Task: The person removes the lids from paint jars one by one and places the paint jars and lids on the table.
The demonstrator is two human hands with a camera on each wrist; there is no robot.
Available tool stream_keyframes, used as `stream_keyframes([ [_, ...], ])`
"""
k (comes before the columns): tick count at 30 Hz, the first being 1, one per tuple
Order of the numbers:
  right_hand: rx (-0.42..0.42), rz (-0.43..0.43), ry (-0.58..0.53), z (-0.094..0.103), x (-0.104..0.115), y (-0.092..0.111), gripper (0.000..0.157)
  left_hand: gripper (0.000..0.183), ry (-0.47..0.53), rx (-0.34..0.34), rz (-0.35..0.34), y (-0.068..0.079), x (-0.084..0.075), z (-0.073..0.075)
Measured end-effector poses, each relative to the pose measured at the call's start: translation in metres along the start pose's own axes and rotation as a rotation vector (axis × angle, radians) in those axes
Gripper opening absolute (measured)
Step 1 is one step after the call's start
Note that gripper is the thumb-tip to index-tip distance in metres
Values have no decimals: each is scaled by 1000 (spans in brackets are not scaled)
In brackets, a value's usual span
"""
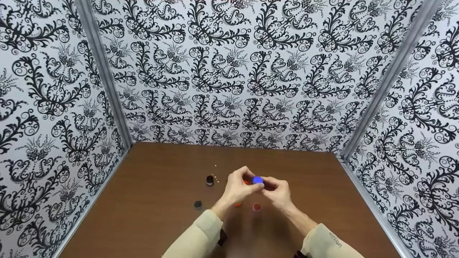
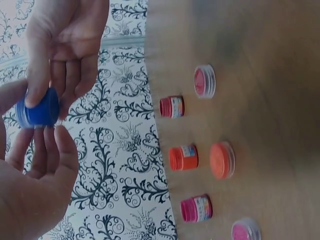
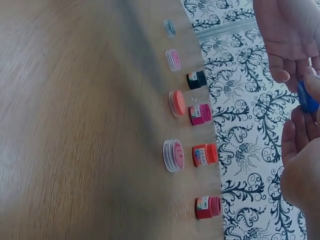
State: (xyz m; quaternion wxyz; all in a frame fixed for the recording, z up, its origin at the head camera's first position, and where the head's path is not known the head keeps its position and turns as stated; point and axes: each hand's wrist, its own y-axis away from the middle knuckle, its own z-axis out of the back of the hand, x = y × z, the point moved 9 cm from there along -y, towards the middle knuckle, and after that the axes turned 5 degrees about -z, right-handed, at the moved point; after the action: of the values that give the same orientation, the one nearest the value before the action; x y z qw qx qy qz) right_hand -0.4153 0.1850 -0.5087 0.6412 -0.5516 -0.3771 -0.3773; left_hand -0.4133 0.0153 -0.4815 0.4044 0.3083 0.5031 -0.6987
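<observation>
Both hands hold a small blue paint jar [image 1: 258, 180] above the table, at about the middle of the head view. The left hand [image 1: 236, 186] grips it from the left, its thumb along the near side. From the right, the right hand [image 1: 279, 193] pinches it with thumb and fingers. In the left wrist view the blue jar [image 2: 42, 111] lies tilted on its side between the hands, with a paler, see-through end. The right thumb rests on its body there. In the right wrist view the jar [image 3: 309, 95] is partly hidden by fingers at the right edge.
On the brown table stand a black jar [image 1: 209, 180], a magenta jar [image 3: 200, 114], an orange jar [image 3: 204, 155] and a red jar [image 3: 208, 207]. Before them lie clear round containers with coloured contents: dark [image 1: 198, 204], pink [image 3: 173, 60], orange [image 3: 177, 103] and red [image 1: 256, 207]. Patterned walls surround the table.
</observation>
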Motion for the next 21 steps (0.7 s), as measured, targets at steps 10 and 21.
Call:
stream_keyframes([
  [10, -33, -4, -9, 4, -1, 1, 33, 41, -19, -79, 71, 5, 4, -2],
  [21, 101, 44, 43, 1, 4, 1, 31, 45, -25, 152, -76, 1, -10, -5],
])
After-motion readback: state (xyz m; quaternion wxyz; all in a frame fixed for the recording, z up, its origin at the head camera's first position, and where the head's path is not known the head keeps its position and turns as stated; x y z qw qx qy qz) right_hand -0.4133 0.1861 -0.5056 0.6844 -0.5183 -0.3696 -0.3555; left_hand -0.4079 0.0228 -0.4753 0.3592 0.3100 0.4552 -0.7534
